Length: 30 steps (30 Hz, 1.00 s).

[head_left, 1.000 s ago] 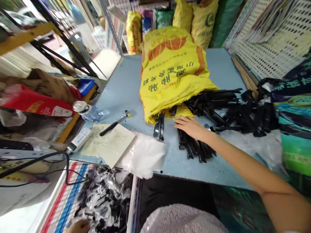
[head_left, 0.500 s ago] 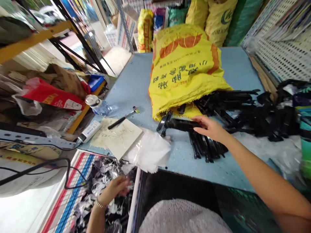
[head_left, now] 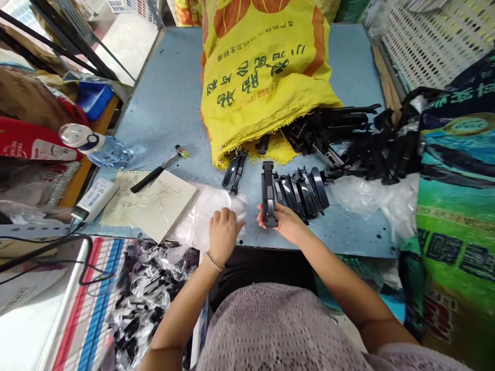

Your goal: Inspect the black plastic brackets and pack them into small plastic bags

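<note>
My right hand (head_left: pixel 284 222) grips the lower end of a long black plastic part (head_left: pixel 267 193), held upright just above the blue table. Beside it, a row of similar black parts (head_left: pixel 301 193) lies to the right. My left hand (head_left: pixel 225 233), with a beaded bracelet at the wrist, is closed at the right edge of a stack of clear plastic bags (head_left: pixel 199 212). Its fingertips are curled under and partly hidden, pressed against the plastic. Two more black parts (head_left: pixel 235 172) lie just beyond the stack.
A yellow woven sack (head_left: pixel 266 87) spills black parts onto the blue table (head_left: pixel 154 77). Left of the bags are a notepad (head_left: pixel 164 201), a black-handled hammer (head_left: pixel 158 170) and a water bottle (head_left: pixel 96 147). A striped basket (head_left: pixel 87 304) below holds bagged black parts. A green sack (head_left: pixel 456 216) stands right.
My left hand has risen from over the basket to the plastic bags and closed there. My right hand has drawn the black part nearer and turned it upright. The view has tilted down.
</note>
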Tool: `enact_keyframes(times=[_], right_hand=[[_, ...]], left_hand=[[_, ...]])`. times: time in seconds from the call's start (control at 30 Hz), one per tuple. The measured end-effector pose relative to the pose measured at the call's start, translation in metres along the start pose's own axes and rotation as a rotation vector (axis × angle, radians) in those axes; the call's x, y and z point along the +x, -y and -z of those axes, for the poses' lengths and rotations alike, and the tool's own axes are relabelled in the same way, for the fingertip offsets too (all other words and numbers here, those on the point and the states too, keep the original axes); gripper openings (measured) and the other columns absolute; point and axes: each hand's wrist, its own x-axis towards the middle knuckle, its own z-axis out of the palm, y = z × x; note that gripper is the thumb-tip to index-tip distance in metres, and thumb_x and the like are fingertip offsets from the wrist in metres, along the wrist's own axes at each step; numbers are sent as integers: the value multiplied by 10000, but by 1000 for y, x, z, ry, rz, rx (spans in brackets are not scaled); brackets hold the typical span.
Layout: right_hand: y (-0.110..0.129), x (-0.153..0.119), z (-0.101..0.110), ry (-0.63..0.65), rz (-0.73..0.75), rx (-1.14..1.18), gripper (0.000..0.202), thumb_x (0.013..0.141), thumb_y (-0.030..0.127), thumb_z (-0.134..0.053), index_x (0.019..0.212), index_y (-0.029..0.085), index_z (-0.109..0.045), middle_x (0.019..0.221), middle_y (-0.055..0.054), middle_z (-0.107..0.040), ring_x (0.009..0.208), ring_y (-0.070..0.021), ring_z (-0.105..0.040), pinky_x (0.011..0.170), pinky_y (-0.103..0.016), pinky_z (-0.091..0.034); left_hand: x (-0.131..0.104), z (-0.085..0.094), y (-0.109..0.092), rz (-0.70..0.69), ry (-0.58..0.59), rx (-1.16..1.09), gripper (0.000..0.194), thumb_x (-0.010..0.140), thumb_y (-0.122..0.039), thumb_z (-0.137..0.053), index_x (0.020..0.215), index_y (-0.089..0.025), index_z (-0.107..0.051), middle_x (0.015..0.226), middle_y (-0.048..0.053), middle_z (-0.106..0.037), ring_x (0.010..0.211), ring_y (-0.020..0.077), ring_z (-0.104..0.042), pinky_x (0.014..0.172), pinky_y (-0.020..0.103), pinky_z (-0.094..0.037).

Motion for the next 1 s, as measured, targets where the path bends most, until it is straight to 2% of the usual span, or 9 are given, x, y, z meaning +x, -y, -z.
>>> enact_keyframes(times=[0.1,0.23,0.33,0.4,0.53,0.67,0.73,0.83,1.0], right_hand=[[5,-1,-3,24,-36,-24,345,817,339,-834,1107,174,-751,989,-77,-790,855,-180,-750,804,-317,-587],[11,-4,-18,189,-165,-9,444,820,332,-809,1226,173,-723,897,-53,-785,805,-164,-747,743,-268,-570],[3,4,-34,301,-235,43,433,785,335,-814,1168,151,-729,791,-35,-760,723,-151,-722,695,-250,-551],[-6,12,-39,291,-222,58,373,761,325,-813,1079,145,-741,771,-28,-744,704,-150,-704,686,-253,-548],[-16,20,-29,122,-179,25,251,763,292,-782,970,156,-737,785,-20,-717,712,-147,-688,697,-265,-555],[-9,-1,-15,-3,-68,-105,184,791,249,-775,960,196,-724,863,-9,-711,791,-139,-707,721,-247,-573],[-4,-16,-13,88,-72,-155,214,834,294,-767,1023,204,-722,906,-16,-728,795,-139,-725,696,-237,-580],[-3,-31,-11,348,-293,-145,335,900,431,-705,1098,160,-708,866,-56,-754,662,-159,-731,537,-236,-556],[-26,-11,-1,310,-383,-15,424,857,514,-695,950,101,-718,632,-44,-692,382,-82,-514,331,-182,-329]], left_hand=[[5,-1,13,103,45,-243,190,965,-217,-588,795,-190,-668,903,92,-653,845,228,-628,792,360,-516],[11,8,30,292,61,-663,118,842,-294,-747,781,-193,-732,901,45,-663,795,162,-642,716,278,-504],[11,15,28,357,55,-776,188,770,-339,-818,722,-183,-726,871,39,-655,788,153,-642,706,268,-504],[8,20,24,349,21,-768,187,777,-333,-814,717,-181,-721,878,44,-663,820,158,-656,728,270,-520],[-1,35,23,230,-157,-573,55,852,-237,-731,830,-189,-715,985,71,-688,941,188,-683,775,294,-566],[-7,41,22,12,-38,-257,294,964,-121,-492,1054,-194,-762,1164,124,-721,1092,235,-694,943,404,-590],[-6,39,21,22,-20,-235,352,979,-117,-468,1203,-185,-732,1252,137,-711,1149,244,-692,987,420,-593],[-3,35,22,56,-21,-288,422,955,-99,-522,1338,-201,-666,1354,131,-672,1206,238,-677,985,389,-609],[-10,37,23,-150,-11,-184,689,974,-71,-502,1624,-238,-347,1521,194,-512,1317,265,-626,975,370,-629]])
